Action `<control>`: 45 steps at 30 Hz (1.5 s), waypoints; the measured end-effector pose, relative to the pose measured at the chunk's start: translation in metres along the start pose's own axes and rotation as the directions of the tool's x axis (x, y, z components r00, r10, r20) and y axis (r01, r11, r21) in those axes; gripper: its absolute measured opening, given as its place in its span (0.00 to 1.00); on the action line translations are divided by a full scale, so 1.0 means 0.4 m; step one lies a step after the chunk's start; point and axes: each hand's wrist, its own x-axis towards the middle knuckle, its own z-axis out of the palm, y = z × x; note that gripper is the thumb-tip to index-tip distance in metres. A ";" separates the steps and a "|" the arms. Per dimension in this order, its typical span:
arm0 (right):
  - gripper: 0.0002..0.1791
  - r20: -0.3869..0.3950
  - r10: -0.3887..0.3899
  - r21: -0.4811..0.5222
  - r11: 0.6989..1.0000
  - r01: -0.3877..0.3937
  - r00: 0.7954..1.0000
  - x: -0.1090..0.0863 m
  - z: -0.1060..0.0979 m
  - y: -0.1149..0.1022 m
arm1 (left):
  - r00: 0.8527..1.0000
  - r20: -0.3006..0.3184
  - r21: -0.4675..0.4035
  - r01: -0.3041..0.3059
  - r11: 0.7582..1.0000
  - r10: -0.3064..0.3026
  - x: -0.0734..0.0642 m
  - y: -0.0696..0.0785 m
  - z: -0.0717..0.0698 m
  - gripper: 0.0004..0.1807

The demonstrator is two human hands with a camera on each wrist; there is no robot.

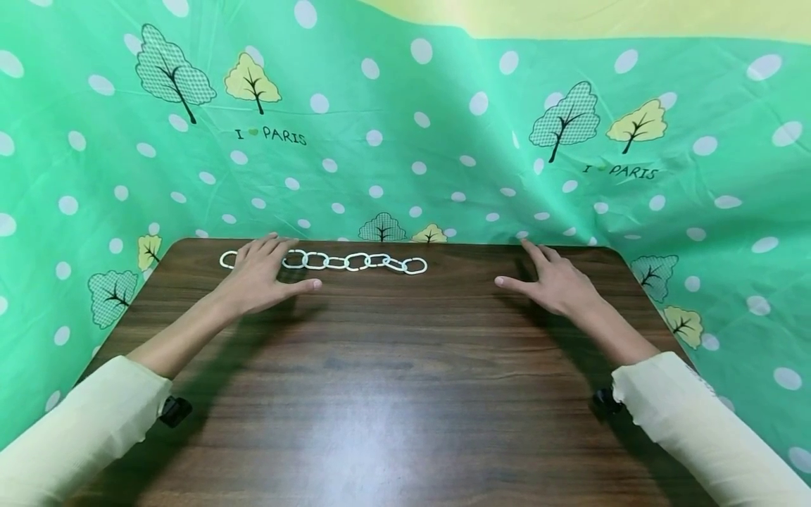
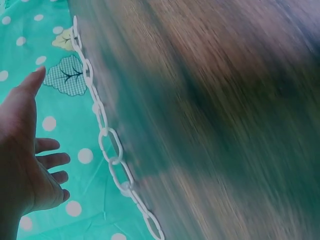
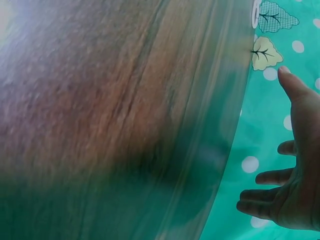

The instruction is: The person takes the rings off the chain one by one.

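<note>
A white chain [image 1: 356,262] of several plastic-looking oval links lies in a row along the far edge of the dark wooden table [image 1: 380,366]. Over its left part hovers my left hand [image 1: 256,274], fingers spread and thumb out, hiding some links in the head view. In the left wrist view the chain [image 2: 110,145] runs past that hand [image 2: 25,150], with a gap between them. My right hand [image 1: 557,282] is held above the table's far right, fingers extended, nothing in it. The right wrist view shows this hand [image 3: 300,165] apart from the chain's end link [image 3: 255,14].
Behind the table hangs a green cloth [image 1: 418,141] with white dots, printed trees and lettering, close along the far edge and both sides. A dark device [image 1: 175,410] sits under the left cuff, another [image 1: 607,403] under the right one.
</note>
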 end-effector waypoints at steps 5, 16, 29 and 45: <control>0.68 0.008 -0.011 0.001 1.000 0.011 1.000 0.004 0.003 -0.013 | 1.000 0.001 0.008 -0.018 1.000 0.018 0.009 0.012 0.013 0.60; 0.69 0.010 -0.030 0.003 1.000 0.030 0.999 0.011 0.005 -0.047 | 0.999 0.012 -0.007 -0.040 0.999 0.040 0.033 0.044 0.029 0.58; 0.72 0.010 -0.042 -0.016 0.999 0.042 0.999 0.018 0.016 -0.074 | 0.995 0.020 -0.030 -0.094 0.995 0.095 0.068 0.099 0.049 0.53; 0.71 -0.003 -0.089 0.013 0.996 0.089 0.996 0.039 0.042 -0.103 | 0.990 0.065 -0.068 -0.118 0.991 0.123 0.100 0.145 0.079 0.52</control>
